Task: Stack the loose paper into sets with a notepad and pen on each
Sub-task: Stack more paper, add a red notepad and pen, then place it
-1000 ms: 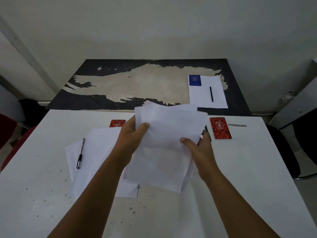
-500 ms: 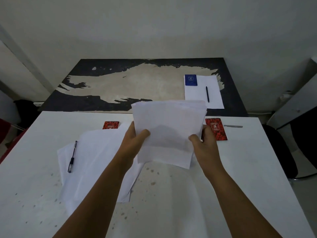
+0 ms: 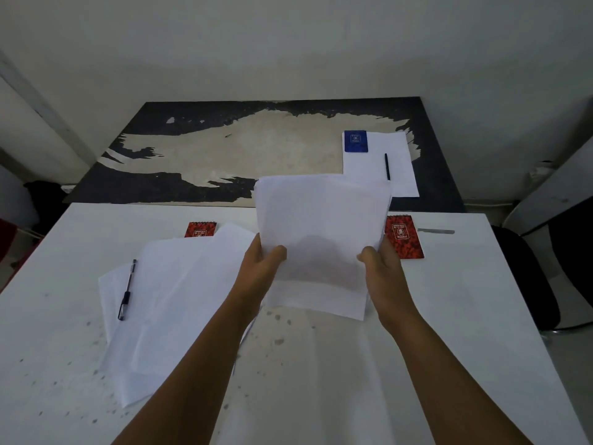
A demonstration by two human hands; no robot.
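My left hand (image 3: 261,268) and my right hand (image 3: 383,268) grip a sheaf of white paper (image 3: 321,226) by its two sides, upright above the white table (image 3: 465,332). Loose sheets (image 3: 173,300) lie spread at the left with a black pen (image 3: 126,290) on them. One red notepad (image 3: 200,229) peeks out behind those sheets. A second red notepad (image 3: 403,236) lies just right of my right hand. On the far dark table a paper set (image 3: 382,168) carries a blue notepad (image 3: 355,141) and a pen (image 3: 387,166).
The worn black table (image 3: 192,155) adjoins the white table's far edge. A grey flat strip (image 3: 436,231) lies right of the second red notepad. A dark chair (image 3: 526,277) stands at the right, a white cabinet (image 3: 552,194) behind it.
The sheaf has been lifted off the table and squared up between both hands; its edges are now aligned and it stands more upright.
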